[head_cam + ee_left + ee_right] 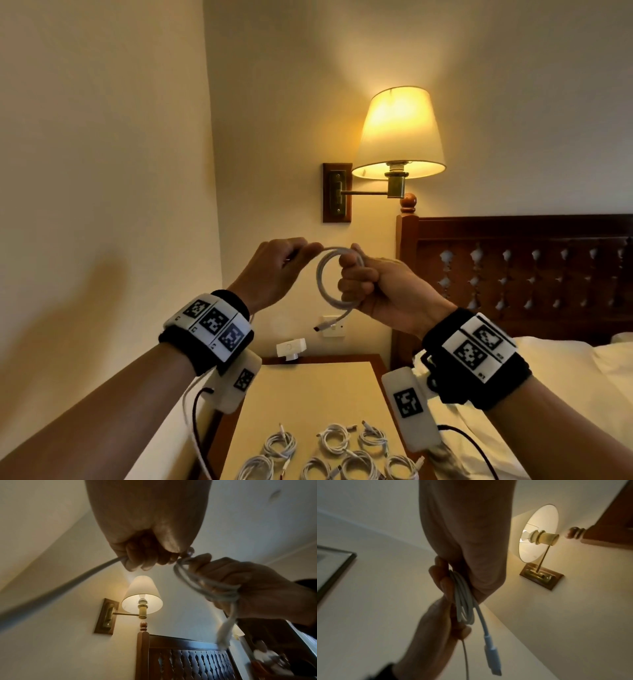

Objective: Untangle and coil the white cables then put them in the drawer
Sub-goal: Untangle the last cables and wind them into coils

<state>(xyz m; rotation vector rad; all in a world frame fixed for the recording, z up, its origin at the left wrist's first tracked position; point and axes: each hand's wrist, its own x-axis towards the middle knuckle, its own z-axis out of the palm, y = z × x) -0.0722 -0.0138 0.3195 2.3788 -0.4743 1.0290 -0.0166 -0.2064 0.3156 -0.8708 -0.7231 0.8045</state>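
I hold a white cable (pixel 325 287) wound into a round coil at chest height above the nightstand. My right hand (pixel 363 284) grips the coil's right side, its fingers curled round the loops (pixel 462 601). My left hand (pixel 291 257) pinches the free strand at the coil's top left, and the strand (pixel 68 586) runs out of the fist. One connector end (pixel 323 327) dangles below the coil (pixel 493 658). Several coiled white cables (pixel 335 438) lie on the nightstand top (pixel 308 394). No drawer shows in any view.
A lit wall lamp (pixel 397 133) on a swing arm hangs right behind my hands. The dark wooden headboard (pixel 513 270) and the bed with white linen (pixel 565 370) stand to the right. A wall socket (pixel 334 325) and a small white device (pixel 291 347) are behind the nightstand.
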